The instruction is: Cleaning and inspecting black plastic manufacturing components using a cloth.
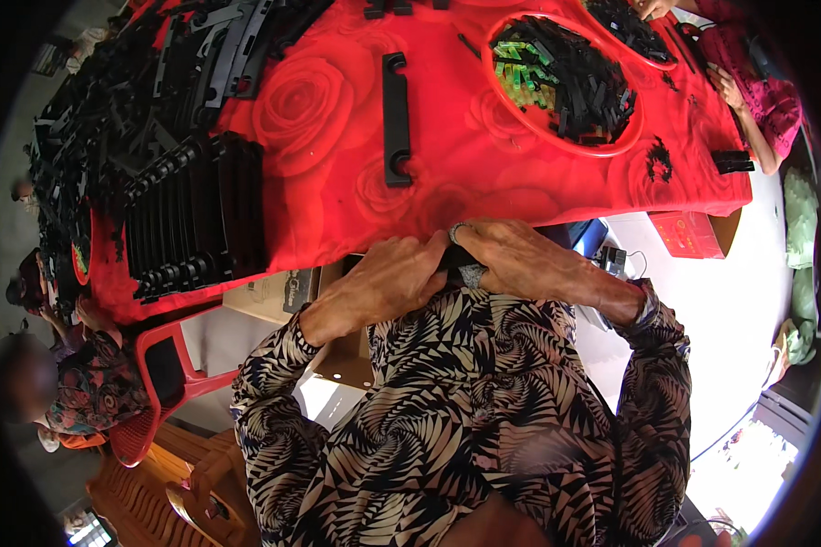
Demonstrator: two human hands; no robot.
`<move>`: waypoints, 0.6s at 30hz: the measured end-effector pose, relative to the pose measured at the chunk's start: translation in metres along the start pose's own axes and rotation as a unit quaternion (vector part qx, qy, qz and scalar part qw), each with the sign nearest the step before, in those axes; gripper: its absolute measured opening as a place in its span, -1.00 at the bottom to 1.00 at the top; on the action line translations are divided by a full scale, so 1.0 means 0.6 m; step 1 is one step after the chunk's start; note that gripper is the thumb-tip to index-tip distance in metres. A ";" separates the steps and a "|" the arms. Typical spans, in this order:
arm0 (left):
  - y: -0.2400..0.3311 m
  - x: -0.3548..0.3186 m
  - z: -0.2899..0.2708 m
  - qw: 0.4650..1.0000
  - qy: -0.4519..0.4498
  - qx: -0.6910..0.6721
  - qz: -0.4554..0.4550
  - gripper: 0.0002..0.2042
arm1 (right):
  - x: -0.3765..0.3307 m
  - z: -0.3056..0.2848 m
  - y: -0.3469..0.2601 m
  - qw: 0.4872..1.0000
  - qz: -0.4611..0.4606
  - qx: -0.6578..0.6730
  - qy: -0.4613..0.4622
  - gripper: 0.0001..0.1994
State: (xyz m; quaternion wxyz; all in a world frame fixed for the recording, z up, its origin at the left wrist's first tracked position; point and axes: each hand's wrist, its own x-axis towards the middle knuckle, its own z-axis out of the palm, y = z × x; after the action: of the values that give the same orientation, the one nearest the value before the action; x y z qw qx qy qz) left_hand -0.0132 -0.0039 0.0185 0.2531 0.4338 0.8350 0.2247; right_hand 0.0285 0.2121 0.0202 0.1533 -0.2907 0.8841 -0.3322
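Through the head view, my only feed, I see both hands meeting at the centre of the frame, just beyond the near edge of the red tablecloth (pixel 337 205). The left hand (pixel 409 266) and the right hand (pixel 506 255) have their fingers bent inward toward each other, and a dark piece (pixel 453 258) shows in the narrow gap between them. I take that for the thing being worked, but the knuckles cover most of it, so I cannot tell whether either set of fingers truly grips it. Above the hands a lone black bar (pixel 396 123) lies lengthwise on the cloth; to its left stands a row of black bars (pixel 196 219), with a loose heap (pixel 82 146) spreading across the upper left. At upper right a red-rimmed basket (pixel 602 152) holds small black and green parts, and a co-worker's hand (pixel 726 89) is near the frame's right side. My main worry is a slip: the hands are off the table's edge, so a loosened pinch could drop the piece toward the lap or floor. A wide swing of the left forearm might also knock the row, whose near end sits close to the edge.
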 end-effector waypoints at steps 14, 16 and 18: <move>-0.015 0.006 0.002 0.884 0.106 -0.438 -0.125 -0.75 | -0.014 -0.072 0.015 0.896 -0.007 0.046 0.441 -0.74; -0.002 0.006 -0.006 0.856 0.129 -0.483 -0.128 -0.68 | -0.017 -0.062 0.034 0.867 0.070 0.170 0.463 -0.78; 0.001 0.013 -0.008 0.843 0.145 -0.503 -0.128 -0.67 | -0.018 -0.047 0.040 0.863 0.085 0.198 0.457 -0.79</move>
State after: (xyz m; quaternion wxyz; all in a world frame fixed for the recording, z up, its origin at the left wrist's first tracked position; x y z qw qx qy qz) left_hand -0.0197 0.0022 0.0210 0.3388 0.0991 0.6827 0.6397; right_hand 0.0138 0.2474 0.0253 -0.1861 0.0061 0.7917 -0.5819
